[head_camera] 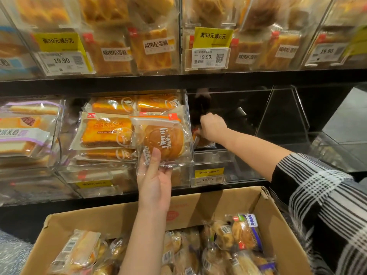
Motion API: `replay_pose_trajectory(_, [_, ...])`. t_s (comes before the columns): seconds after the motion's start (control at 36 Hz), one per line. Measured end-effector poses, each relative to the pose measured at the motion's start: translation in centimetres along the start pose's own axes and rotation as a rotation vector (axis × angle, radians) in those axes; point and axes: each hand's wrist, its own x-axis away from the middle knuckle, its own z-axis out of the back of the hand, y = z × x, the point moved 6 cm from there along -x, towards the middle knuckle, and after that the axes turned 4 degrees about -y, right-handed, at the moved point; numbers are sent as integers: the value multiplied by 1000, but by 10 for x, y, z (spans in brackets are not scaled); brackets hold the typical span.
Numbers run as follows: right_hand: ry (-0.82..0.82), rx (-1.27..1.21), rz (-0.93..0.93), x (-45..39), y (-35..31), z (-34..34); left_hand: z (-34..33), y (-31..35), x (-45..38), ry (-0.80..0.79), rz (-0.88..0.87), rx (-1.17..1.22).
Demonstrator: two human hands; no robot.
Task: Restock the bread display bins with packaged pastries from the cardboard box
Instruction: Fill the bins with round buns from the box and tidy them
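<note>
My left hand holds a clear packet with a round brown bun by its lower edge, raised in front of the middle-shelf bins. My right hand reaches into a nearly bare clear acrylic bin, fingers closed on a packaged pastry lying low at the bin's left side; most of that packet is hidden by the hand. The cardboard box stands open below, holding several packaged pastries.
A bin of orange toast packets sits left of the held bun. Purple-striped sandwich packets fill the far-left bin. The upper shelf carries full bins with yellow price tags. My plaid sleeve is at the right.
</note>
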Motion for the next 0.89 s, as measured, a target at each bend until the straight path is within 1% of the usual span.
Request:
replay_pose_trajectory(0.06, [-7,-14,0,0,-2,-1,0,-1,0,-7,-14,-4])
replay_pose_trajectory(0.11, [-47,-54,-8,-2,-1,-7,0,-2,0,-8,-19,-11])
replay_pose_trajectory(0.25, [-96,-327,-80,-2,16,-13,0,-2,-1,-6,-18,-20])
replay_pose_trajectory(0.39, [-206,-465,-17,10,20,-12,-1,-1,0,-6,-25,-36])
replay_pose_trajectory(0.42, [-179,-500,-11,13,20,-7,-3,0,1,-4,-27,-40])
replay_pose_trajectory(0.47, [-14,-616,-24,23,20,8,-6,1,2,7,-26,-50])
replay_pose_trajectory(0.53, [159,-852,-52,44,14,26,-8,1,5,24,-27,-61])
replay_pose_trajectory(0.58, [224,-1065,-56,67,3,39,-9,0,8,45,-38,-99])
replay_pose_trajectory(0.64, [176,-1196,-43,86,-12,45,-12,-1,12,58,-53,-168])
replay_pose_trajectory(0.69, [68,-1256,38,101,-31,51,-16,0,16,47,-73,-234])
replay_pose_trajectory(0.75, [-67,-1240,140,112,-48,51,-23,3,19,-2,-88,-294])
replay_pose_trajectory(0.81, [-190,-1299,191,120,-57,54,-31,5,21,-71,-104,-346])
replay_pose_trajectory(0.83, [-232,-1340,193,122,-57,55,-34,5,22,-100,-108,-365])
replay_pose_trajectory(0.89, [-258,-1384,187,126,-52,62,-40,6,24,-142,-111,-408])
